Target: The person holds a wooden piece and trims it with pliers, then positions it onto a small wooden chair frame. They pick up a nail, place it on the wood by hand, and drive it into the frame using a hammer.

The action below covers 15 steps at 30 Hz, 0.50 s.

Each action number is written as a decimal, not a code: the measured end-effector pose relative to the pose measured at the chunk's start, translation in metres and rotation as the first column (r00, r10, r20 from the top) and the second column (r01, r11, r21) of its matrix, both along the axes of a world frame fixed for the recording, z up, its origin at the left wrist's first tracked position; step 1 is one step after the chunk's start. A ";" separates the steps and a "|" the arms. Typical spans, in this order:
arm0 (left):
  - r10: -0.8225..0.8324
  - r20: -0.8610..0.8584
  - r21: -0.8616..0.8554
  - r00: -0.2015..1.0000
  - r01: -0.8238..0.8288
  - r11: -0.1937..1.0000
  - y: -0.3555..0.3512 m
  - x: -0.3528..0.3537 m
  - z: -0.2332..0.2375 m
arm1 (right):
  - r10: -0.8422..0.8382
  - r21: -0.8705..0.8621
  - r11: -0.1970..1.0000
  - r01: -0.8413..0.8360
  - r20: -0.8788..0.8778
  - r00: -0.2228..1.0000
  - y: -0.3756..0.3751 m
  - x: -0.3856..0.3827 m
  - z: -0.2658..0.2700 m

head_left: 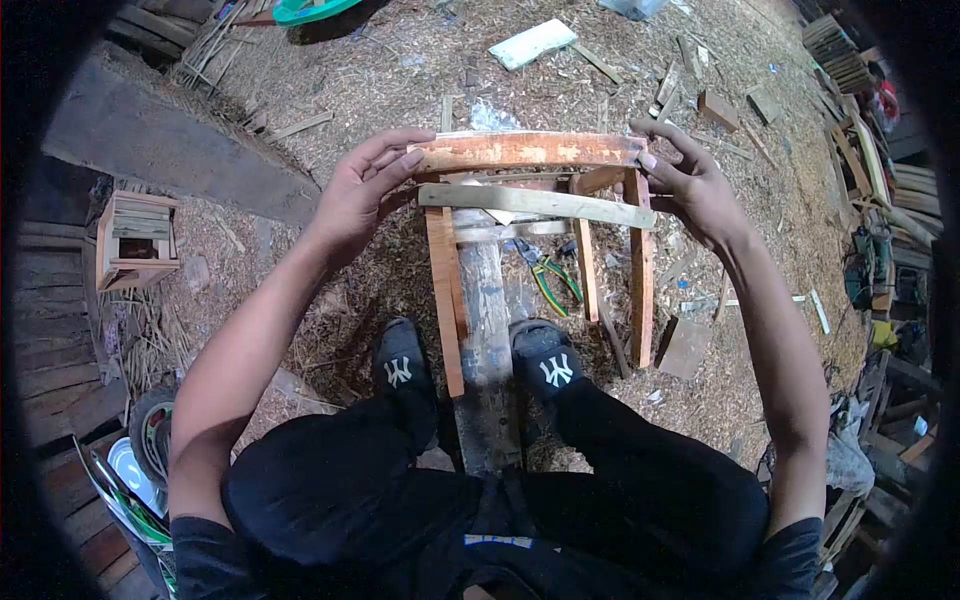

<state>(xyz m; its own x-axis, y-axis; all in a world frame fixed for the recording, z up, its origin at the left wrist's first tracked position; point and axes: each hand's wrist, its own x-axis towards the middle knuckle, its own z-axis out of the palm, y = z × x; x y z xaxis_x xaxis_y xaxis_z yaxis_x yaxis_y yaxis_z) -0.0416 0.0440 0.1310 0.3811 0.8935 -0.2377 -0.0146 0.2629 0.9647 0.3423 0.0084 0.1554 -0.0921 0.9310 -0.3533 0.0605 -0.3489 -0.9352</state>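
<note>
Between my two hands is a curved reddish wooden slat [530,151] with patchy, pale marks on its face. My left hand [372,185] pinches its left end, thumb in front and fingers behind. At the opposite end, my right hand [695,185] grips it with thumb and fingers. Just below lies a paler curved slat [535,203], across the top of a small wooden frame. The frame has a left leg [442,300], a right leg [641,290] and a thinner inner piece [586,270]. Pliers with green and yellow handles [556,283] lie beneath the frame.
A long worn plank [487,350] runs between my feet under the frame. Wood shavings and offcuts cover the ground, including a pale board [533,44] and a brown block [684,347]. At left stand a thick beam [180,140] and a small slatted wooden box [140,240].
</note>
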 end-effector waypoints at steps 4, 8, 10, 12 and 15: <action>0.022 0.021 -0.017 1.000 -0.021 1.000 -0.003 -0.002 0.000 | 0.023 0.034 0.999 -0.023 0.007 1.000 -0.003 0.006 -0.004; 0.010 0.019 0.007 1.000 -0.011 1.000 -0.003 -0.007 -0.001 | 0.054 0.042 0.998 -0.054 -0.007 0.999 -0.006 0.006 -0.002; 0.009 0.005 0.014 1.000 -0.009 1.000 -0.004 -0.005 -0.003 | 0.067 0.041 0.997 -0.066 -0.010 0.998 -0.007 0.006 -0.003; 0.075 0.052 0.012 0.996 -0.076 0.997 -0.006 -0.001 -0.005 | 0.080 0.061 0.995 -0.077 -0.032 0.996 -0.008 0.006 -0.005; 0.050 0.004 0.020 0.999 -0.050 0.999 -0.010 0.000 0.003 | 0.075 0.072 0.995 -0.073 -0.031 0.997 -0.010 0.007 -0.006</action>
<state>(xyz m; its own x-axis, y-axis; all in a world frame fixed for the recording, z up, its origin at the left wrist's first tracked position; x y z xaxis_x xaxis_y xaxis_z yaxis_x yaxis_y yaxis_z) -0.0420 0.0339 0.1342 0.3368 0.9161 -0.2177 -0.0308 0.2419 0.9698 0.3494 -0.0017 0.1498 -0.1724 0.9438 -0.2821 0.0522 -0.2772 -0.9594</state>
